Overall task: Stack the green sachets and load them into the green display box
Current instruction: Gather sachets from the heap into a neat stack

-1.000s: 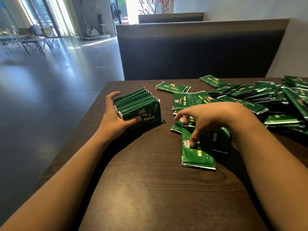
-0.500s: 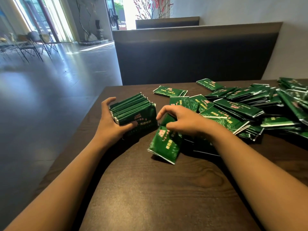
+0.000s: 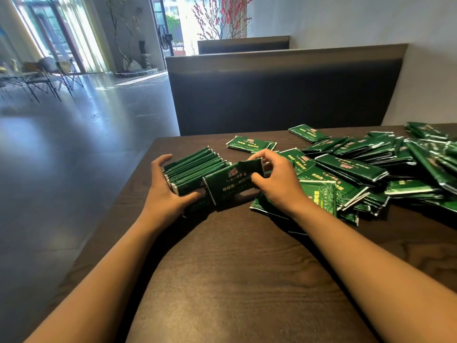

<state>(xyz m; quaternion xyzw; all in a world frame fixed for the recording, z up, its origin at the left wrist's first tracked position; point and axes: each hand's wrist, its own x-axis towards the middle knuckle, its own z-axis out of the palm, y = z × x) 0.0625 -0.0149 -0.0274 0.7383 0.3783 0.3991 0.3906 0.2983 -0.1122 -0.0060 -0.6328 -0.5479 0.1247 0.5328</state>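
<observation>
A stack of green sachets stands on edge on the dark wooden table. My left hand grips the stack from its left end, thumb against its near face. My right hand pinches one green sachet by its right end and holds it upright against the near face of the stack. A loose heap of green sachets spreads over the right half of the table. No green display box is in view.
The table's left edge drops to a shiny grey floor. A dark padded bench back stands behind the table. Single sachets lie flat just beyond my hands. Bare wood lies between my forearms.
My right hand has lifted one sachet from the table, turned it upright and carried it left to the near face of the stack. My left hand stayed on the stack.
</observation>
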